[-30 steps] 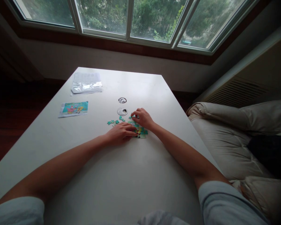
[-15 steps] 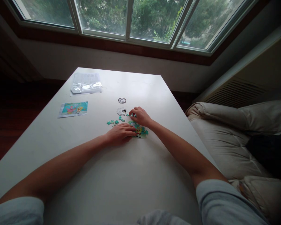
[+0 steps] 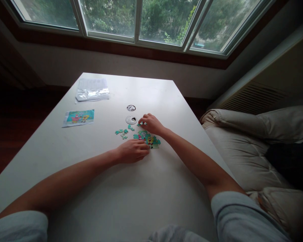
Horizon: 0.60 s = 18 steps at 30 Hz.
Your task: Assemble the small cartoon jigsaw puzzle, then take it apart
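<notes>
On the white table (image 3: 131,195) lies a partly joined jigsaw puzzle (image 3: 149,138) with cartoon figures on a teal ground. My left hand (image 3: 134,151) rests at its lower left edge, fingers stretched forward and touching the border. Just above the puzzle, my right hand (image 3: 151,124) has its fingers bent down over small teal puzzle pieces (image 3: 138,124), and its fingertips are partly hidden. Several loose puzzle pieces (image 3: 121,131) are scattered left of the joined part.
Two round black-and-white discs (image 3: 131,120) lie beyond the puzzle. At the left are a picture sheet (image 3: 80,116) with the same cartoon figures and a clear plastic packet (image 3: 93,90) over papers. A beige sofa (image 3: 232,148) stands along the right, and a window is ahead.
My left hand has slid down toward me, uncovering the puzzle's left part and some loose pieces. My right hand has shifted slightly left and away, with teal pieces under its fingertips.
</notes>
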### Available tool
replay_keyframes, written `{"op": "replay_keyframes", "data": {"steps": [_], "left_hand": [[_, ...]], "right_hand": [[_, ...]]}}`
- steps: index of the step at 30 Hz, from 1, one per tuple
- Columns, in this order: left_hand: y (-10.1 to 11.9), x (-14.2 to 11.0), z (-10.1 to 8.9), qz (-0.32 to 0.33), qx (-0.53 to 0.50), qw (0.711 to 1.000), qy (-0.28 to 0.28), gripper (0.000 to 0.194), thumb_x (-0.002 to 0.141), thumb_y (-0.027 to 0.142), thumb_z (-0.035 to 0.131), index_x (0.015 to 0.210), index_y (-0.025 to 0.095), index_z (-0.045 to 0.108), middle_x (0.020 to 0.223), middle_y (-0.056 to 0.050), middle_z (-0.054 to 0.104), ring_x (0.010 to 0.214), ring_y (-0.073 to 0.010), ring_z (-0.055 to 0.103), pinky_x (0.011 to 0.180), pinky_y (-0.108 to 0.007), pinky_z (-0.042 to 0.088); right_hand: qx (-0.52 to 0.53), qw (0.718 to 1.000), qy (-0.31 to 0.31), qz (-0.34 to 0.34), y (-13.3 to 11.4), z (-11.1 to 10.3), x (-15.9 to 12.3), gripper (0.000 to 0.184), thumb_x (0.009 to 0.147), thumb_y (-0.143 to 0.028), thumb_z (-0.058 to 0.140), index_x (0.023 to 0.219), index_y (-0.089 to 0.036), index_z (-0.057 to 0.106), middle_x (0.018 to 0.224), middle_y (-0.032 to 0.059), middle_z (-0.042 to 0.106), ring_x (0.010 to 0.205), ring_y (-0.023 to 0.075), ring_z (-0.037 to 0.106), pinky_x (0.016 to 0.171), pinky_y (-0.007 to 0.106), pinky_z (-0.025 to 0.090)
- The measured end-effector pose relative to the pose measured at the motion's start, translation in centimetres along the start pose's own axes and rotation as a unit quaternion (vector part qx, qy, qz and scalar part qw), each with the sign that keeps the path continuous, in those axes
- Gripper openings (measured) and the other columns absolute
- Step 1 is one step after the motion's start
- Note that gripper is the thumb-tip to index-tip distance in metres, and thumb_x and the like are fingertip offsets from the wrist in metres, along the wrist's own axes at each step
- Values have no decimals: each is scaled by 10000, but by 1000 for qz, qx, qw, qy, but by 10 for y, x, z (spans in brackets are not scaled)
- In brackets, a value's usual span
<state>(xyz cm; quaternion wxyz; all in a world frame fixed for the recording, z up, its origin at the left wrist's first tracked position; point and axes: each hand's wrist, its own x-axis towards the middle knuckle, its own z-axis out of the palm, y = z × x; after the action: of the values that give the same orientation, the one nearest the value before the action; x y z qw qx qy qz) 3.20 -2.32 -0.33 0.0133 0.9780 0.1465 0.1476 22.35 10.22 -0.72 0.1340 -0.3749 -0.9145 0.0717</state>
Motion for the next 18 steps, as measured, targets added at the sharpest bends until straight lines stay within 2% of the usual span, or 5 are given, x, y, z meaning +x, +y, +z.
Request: {"op": "replay_keyframes", "data": {"steps": [10, 15, 18], "left_hand": [[-1, -1, -1, -3, -1, 1000, -1, 125, 968, 189, 514, 973, 198, 639, 1184, -74, 686, 1020, -214, 617, 891, -347, 465], [-3, -1, -2, 0, -13, 1000, 5, 130, 964, 186, 518, 993, 202, 644, 1190, -78, 679, 1011, -211, 615, 889, -339, 463], [-5, -1, -1, -4, -22, 1000, 2, 151, 965, 193, 512, 1026, 210, 648, 1200, -77, 677, 1023, -216, 609, 916, -348, 456]], "right_hand": [[-26, 999, -22, 6, -3, -5, 0, 130, 852, -216, 693, 980, -194, 704, 1041, 89, 677, 974, 251, 523, 846, 340, 362], [36, 999, 6, -7, -6, -2, -6, 72, 854, -138, 633, 894, -184, 671, 890, 51, 690, 901, 215, 541, 858, 326, 377], [112, 993, 32, -1, -5, -1, -12, 192, 879, -133, 602, 1041, -192, 685, 865, 33, 685, 847, 186, 549, 820, 301, 407]]}}
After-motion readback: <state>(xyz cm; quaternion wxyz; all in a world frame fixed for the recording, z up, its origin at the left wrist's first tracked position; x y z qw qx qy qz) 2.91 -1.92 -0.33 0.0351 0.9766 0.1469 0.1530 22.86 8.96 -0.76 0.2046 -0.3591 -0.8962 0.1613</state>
